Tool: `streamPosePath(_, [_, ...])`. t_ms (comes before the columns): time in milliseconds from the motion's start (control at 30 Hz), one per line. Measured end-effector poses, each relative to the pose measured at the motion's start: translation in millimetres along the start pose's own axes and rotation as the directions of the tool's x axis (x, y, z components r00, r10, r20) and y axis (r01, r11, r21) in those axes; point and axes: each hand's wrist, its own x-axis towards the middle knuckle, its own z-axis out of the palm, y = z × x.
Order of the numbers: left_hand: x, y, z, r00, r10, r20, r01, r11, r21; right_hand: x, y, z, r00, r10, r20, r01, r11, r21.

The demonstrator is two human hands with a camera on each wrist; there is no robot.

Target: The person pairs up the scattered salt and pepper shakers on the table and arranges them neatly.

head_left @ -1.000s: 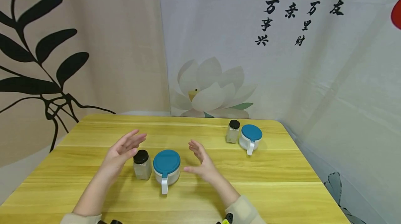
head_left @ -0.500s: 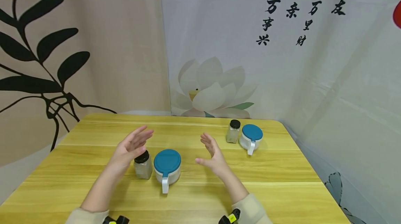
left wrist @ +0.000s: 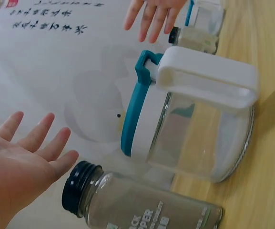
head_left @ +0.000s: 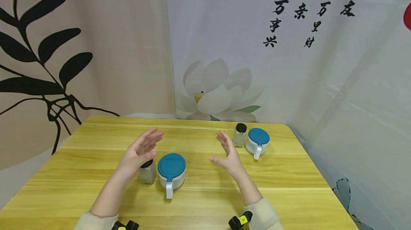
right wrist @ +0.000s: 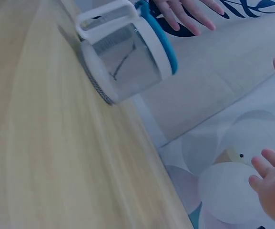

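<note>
My left hand (head_left: 140, 153), fingers extended and thumb apart, hovers over a glass spice jar (head_left: 147, 173) with a black cap, hiding part of the cap in the head view. Printed lettering shows on this jar (left wrist: 142, 202) in the left wrist view. Right beside it stands a clear glass pot (head_left: 171, 173) with a blue lid and white handle, the handle toward me. My right hand (head_left: 229, 156) is in the air right of that pot, fingers spread, holding nothing. A second black-capped jar (head_left: 239, 137) and a second blue-lidded pot (head_left: 258, 142) stand behind it at the back right.
A wood-grain table (head_left: 205, 205) carries all the jars and pots. Behind it hangs a cloth backdrop (head_left: 218, 26) with a printed lotus and dark lettering. Black camera mounts (head_left: 240, 220) sit at both wrists.
My right hand has moved right and farther from me, away from the near pot toward the back pair. My left hand has drifted right, over the near jar's cap. The containers stay put.
</note>
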Motion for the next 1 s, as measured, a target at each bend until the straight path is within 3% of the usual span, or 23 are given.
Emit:
streamPosePath(300, [6.0,2.2,10.6,1.000,-0.002,0.006,0.002,1.000,0.007,-3.2,-36.9,-9.9,1.000,0.000,-0.025,-0.001,0.998,-0.060])
streamPosePath(667, [12.5,6.3,21.6,0.998,0.054,0.024,-0.054,0.998,-0.018,-5.6,-45.8,-21.1,0.998,-0.035,-0.059,0.031,0.997,-0.074])
streamPosePath(1000, [16.8,5.8,29.7,1.000,0.017,0.022,-0.016,0.999,-0.039,-5.6,-48.3,-30.8,0.994,-0.067,-0.086,0.056,0.991,-0.119])
